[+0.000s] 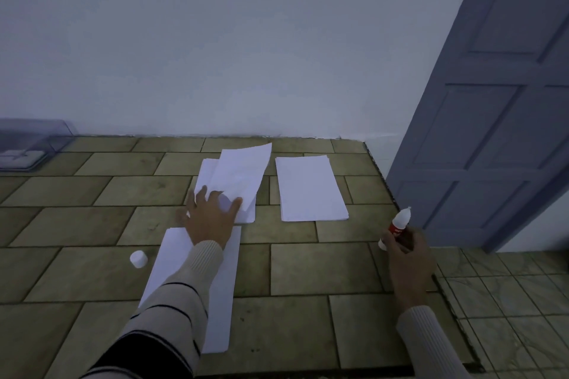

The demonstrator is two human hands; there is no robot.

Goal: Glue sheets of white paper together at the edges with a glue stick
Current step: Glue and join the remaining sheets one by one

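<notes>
My left hand point(212, 215) reaches to a stack of white paper point(246, 212) on the tiled floor. Its thumb and fingers pinch the near end of the top sheet point(243, 169), which lifts off the stack and curls up at its far end. Another white sheet point(221, 292) lies lengthwise under my left forearm. A second neat stack of paper point(309, 189) lies to the right. My right hand point(408, 258) grips a white glue bottle with a red label point(400, 220), nozzle up and uncapped. Its white cap point(139, 259) stands on the floor to the left.
A pale wall runs along the far edge of the floor. A blue panelled door point(486, 120) stands open at the right, close to my right hand. A clear plastic box point(27, 144) sits at the far left by the wall.
</notes>
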